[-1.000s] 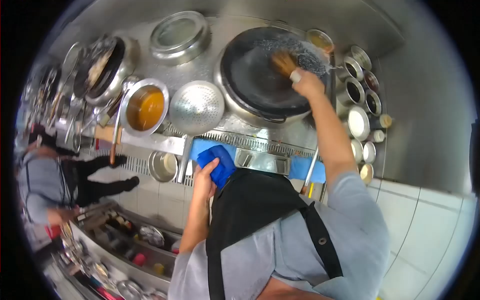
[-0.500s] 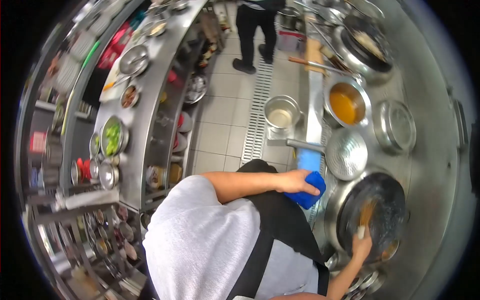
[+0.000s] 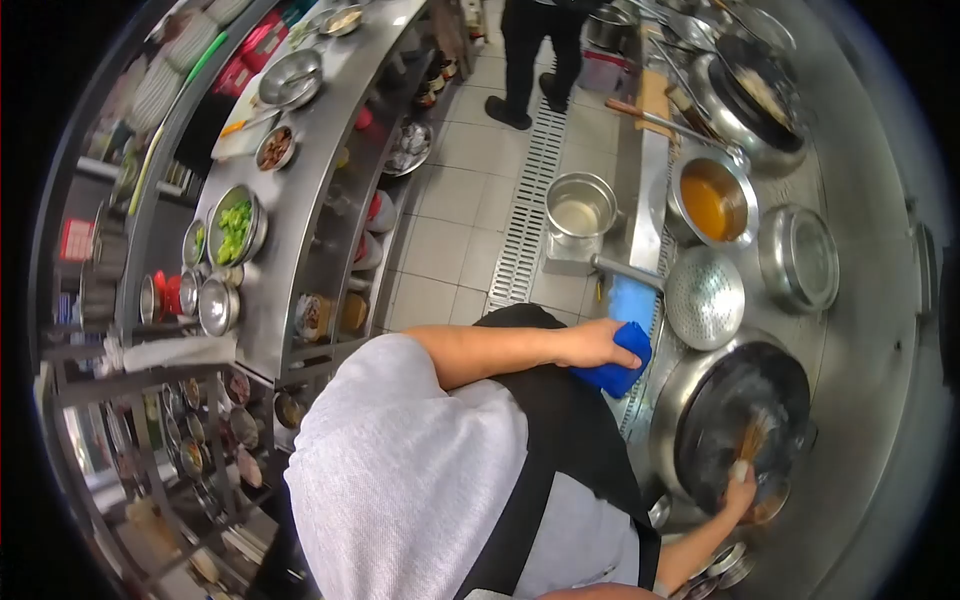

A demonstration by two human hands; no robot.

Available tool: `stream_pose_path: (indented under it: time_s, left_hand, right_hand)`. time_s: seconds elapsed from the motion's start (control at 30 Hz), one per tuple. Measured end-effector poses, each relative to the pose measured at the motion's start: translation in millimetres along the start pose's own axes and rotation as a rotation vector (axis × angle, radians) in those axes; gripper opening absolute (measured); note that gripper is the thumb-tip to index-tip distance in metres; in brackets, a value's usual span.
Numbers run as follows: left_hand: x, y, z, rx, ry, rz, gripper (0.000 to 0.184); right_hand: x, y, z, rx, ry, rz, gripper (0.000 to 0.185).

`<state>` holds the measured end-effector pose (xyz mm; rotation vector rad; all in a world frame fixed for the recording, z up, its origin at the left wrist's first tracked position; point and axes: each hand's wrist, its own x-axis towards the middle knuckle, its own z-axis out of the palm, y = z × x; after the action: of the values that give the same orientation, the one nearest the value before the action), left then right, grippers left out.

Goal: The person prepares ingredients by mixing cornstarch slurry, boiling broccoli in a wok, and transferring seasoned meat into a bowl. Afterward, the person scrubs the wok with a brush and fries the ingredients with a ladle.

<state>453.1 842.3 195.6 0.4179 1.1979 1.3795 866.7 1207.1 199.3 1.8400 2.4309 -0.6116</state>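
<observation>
A bristle brush [image 3: 754,440] is in my right hand [image 3: 739,488], the fingers wrapped round its pale handle. Its bristles are inside the large black wok [image 3: 715,425], near the wok's lower right side, where the surface looks wet. My left hand [image 3: 597,344] grips a folded blue cloth [image 3: 613,376] at the front edge of the stove counter. Just beyond that hand, a perforated metal ladle [image 3: 705,299] lies beside the wok, its handle pointing left over a light blue cloth [image 3: 633,299].
Past the ladle stand a pot of orange liquid [image 3: 712,202], a lidded steel pot [image 3: 799,259] and a second wok [image 3: 750,105]. A steel pot [image 3: 580,205] is at the counter's front. Another person [image 3: 541,50] stands in the aisle. Bowls of greens [image 3: 235,228] sit on the left counter [image 3: 290,215].
The view has swung strongly toward the aisle and left counter. My right hand has moved the brush within the wok. My left hand still holds the blue cloth.
</observation>
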Motion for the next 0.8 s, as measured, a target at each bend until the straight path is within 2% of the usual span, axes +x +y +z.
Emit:
stream_pose_path:
  time_s: [0.07,0.1,0.13,0.17,0.23,0.3,0.37,0.4,0.43,0.47,0.5,0.53,0.57,0.6,0.63,0.67,0.73,0.77,0.8]
  left_hand:
    - [3,6,11,-0.006,-0.049,-0.044,0.042]
    - [2,9,15,0.025,-0.106,-0.069,0.042]
    - [2,13,18,0.080,-0.082,-0.075,0.042]
    - [4,14,23,0.135,-0.073,-0.082,0.042]
    - [15,-2,19,-0.015,-0.120,-0.137,0.041]
    - [16,3,22,-0.101,-0.055,-0.242,0.040]
    - [21,4,25,-0.134,-0.021,-0.284,0.037]
    - [24,-3,24,-0.130,0.002,-0.288,0.035]
    - [29,-10,25,-0.125,0.026,-0.286,0.033]
    - [31,-7,30,-0.113,-0.014,-0.293,0.031]
    - [35,-3,35,-0.109,-0.038,-0.288,0.030]
    - [41,-1,37,-0.073,-0.070,-0.319,0.029]
    - [44,0,43,-0.047,-0.106,-0.348,0.029]
    - [48,1,51,-0.024,-0.108,-0.355,0.029]
    - [53,2,59,0.000,-0.107,-0.358,0.030]
    - [57,3,64,0.017,-0.121,-0.364,0.031]
    - [67,0,64,0.038,-0.158,-0.400,0.032]
    - [75,0,66,0.032,-0.172,-0.404,0.033]
    - [82,1,68,0.035,-0.196,-0.410,0.033]
  right_hand:
    - [9,6,31,-0.039,0.121,-0.132,0.065]
    - [-42,-85,11,0.070,-0.018,0.127,0.065]
    - [-43,-56,36,-0.067,0.093,-0.096,0.067]
    - [-84,-95,19,-0.048,0.037,-0.048,0.069]
    - [-130,-95,-5,0.039,-0.017,0.010,0.071]
    - [-132,-10,-15,-0.046,0.003,-0.078,0.071]
    - [-114,48,-29,-0.119,0.093,0.047,0.060]
    - [-96,56,-42,-0.186,0.050,0.119,0.057]
    - [-62,105,-21,-0.070,0.248,0.145,0.058]
    - [-62,73,-35,-0.107,0.365,0.055,0.056]
    - [-40,51,-39,-0.020,0.310,0.236,0.058]
    - [-10,48,-22,0.064,0.350,0.240,0.065]
    - [8,18,-9,0.064,0.411,0.233,0.063]
    - [26,-3,7,0.275,0.351,0.233,0.062]
    - [38,-27,24,0.333,0.291,0.275,0.058]
    - [27,-57,32,0.277,0.320,0.183,0.056]
    - [-15,-113,27,0.231,0.239,0.242,0.058]
    - [-38,-119,22,0.236,0.130,0.203,0.059]
    - [-65,-118,25,0.220,0.142,0.172,0.062]
